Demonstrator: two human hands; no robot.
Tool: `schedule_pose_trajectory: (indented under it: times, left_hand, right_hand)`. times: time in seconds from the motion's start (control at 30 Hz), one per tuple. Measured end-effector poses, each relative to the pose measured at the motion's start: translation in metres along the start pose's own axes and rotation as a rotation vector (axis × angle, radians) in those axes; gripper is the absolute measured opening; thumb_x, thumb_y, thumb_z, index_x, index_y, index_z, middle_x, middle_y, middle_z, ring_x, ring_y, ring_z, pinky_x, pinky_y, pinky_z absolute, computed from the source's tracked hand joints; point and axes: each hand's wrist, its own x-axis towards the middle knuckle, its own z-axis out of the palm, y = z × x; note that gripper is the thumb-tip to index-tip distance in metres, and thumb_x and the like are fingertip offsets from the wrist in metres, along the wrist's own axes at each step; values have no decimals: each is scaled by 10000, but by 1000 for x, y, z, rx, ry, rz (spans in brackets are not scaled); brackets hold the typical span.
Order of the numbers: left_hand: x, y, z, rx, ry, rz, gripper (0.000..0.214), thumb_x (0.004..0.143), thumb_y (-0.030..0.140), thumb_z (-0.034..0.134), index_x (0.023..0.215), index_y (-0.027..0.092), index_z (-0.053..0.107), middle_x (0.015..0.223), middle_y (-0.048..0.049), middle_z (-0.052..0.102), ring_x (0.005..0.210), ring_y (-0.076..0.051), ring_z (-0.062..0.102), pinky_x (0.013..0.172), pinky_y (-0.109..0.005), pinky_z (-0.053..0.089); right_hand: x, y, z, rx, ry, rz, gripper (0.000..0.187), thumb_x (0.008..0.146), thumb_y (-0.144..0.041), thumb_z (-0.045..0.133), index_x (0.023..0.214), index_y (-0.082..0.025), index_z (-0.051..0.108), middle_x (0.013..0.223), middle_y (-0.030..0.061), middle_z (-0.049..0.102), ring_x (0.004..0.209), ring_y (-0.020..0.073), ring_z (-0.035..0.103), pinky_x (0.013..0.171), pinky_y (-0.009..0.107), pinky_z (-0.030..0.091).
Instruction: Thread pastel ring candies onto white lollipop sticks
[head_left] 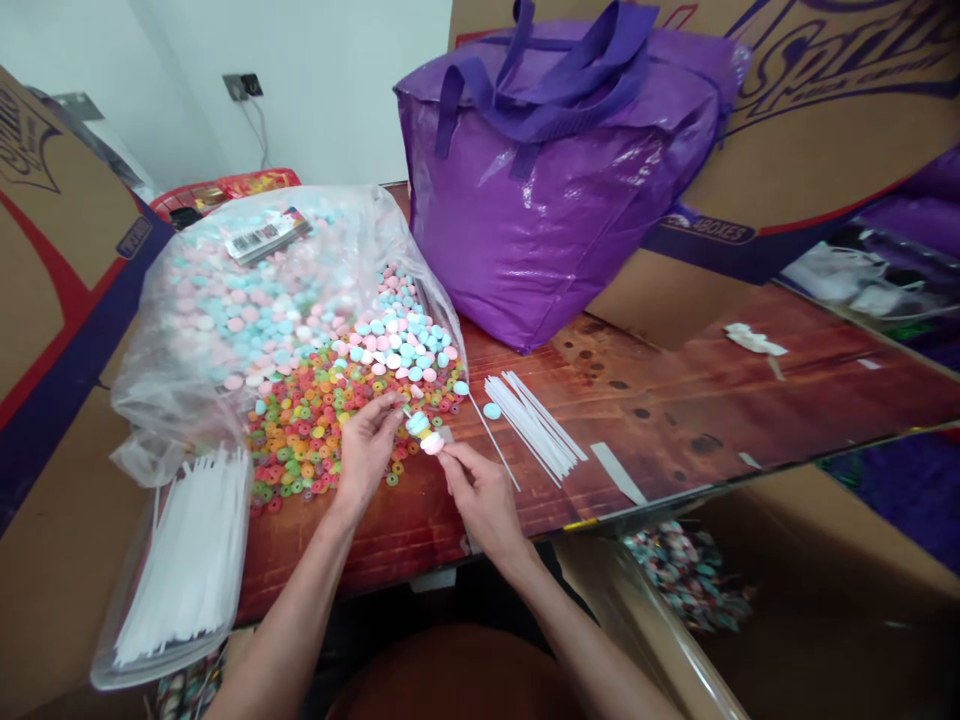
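Between my hands is a white stick threaded with blue, yellow and pale pink candies, a candy skewer (418, 426). My right hand (484, 500) pinches its lower end beside the pale pink candy. At the upper end, the fingertips of my left hand (367, 450) are pressed together close to the stick tip; whatever they pinch is too small to make out. Below and behind my left hand spreads a pile of colourful gummy rings (300, 440). Pink, white and blue candies (401, 340) spill out of a large clear plastic bag (150, 330) behind them.
White sticks (532, 425) lie right of my hands, near a loose blue candy (491, 411). More sticks fill a clear container (238, 560) at left. A purple bag (525, 220) and cardboard boxes (675, 290) stand behind. Wrapped pieces (690, 575) lie below the table edge.
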Motion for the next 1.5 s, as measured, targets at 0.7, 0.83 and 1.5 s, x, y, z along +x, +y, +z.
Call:
schedule_pose_trajectory:
  times: [0.7, 0.83, 1.5]
  left_hand:
    - [-12, 10, -14, -166, 25, -236, 398, 627, 435, 879, 903, 166, 781, 946, -71, 758, 814, -151, 679, 736, -238, 548]
    - [-14, 12, -15, -193, 5, -266, 392, 645, 450, 871, 884, 160, 757, 941, -72, 755, 851, -169, 697, 763, -259, 564]
    - [16, 13, 14, 288, -151, 46, 199, 899, 297, 587, 1032, 194, 694, 1040, -78, 688, 890, -198, 662, 748, -297, 542]
  right_hand:
    - [-2, -11, 2, -72, -17, -120, 308, 983, -334, 462, 890, -175, 710, 683, 3, 606, 587, 135, 518, 582, 236, 379]
    - [0, -9, 2, -155, -27, -117, 304, 974, -320, 465, 781, -193, 662, 586, -27, 515, 517, 121, 440, 534, 246, 321]
    - [16, -1, -2, 106, 115, -32, 326, 962, -342, 476, 664, -212, 498, 578, -46, 458, 549, 120, 445, 563, 239, 345]
